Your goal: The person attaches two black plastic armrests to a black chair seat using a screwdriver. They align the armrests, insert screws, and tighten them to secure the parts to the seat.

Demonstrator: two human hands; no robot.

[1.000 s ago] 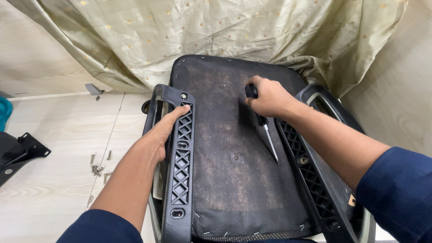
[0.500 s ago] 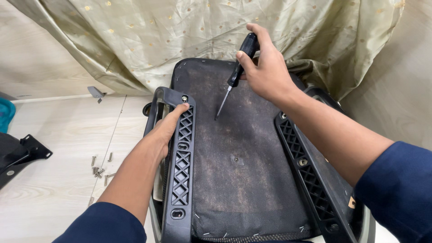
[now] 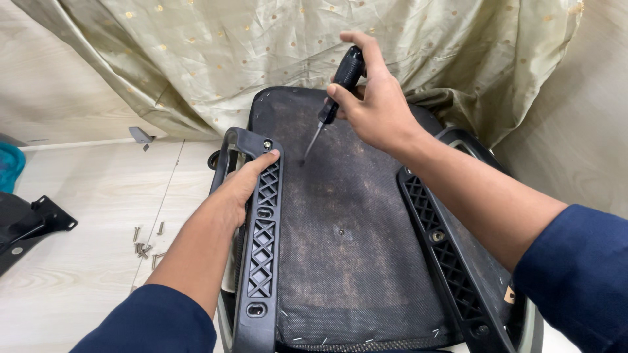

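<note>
Black screwdriver [image 3: 339, 88] in right hand [image 3: 373, 108] | left hand [image 3: 245, 183] grips armrest [image 3: 261, 248] edge

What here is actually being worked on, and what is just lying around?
In use: screwdriver in the right hand; left hand gripping the left armrest bracket; upturned chair seat.

Lying about: loose screws on the floor, black metal plate, draped curtain.

Right hand [image 3: 376, 108] gripped a black screwdriver [image 3: 335, 98] at upper centre, tip angled down over the upturned chair seat [image 3: 347, 261]. Left hand [image 3: 245, 186] clasped the black latticed armrest bracket [image 3: 261, 252]. Loose screws [image 3: 145, 248] lay on the floor [image 3: 85, 287], lower left.
</note>
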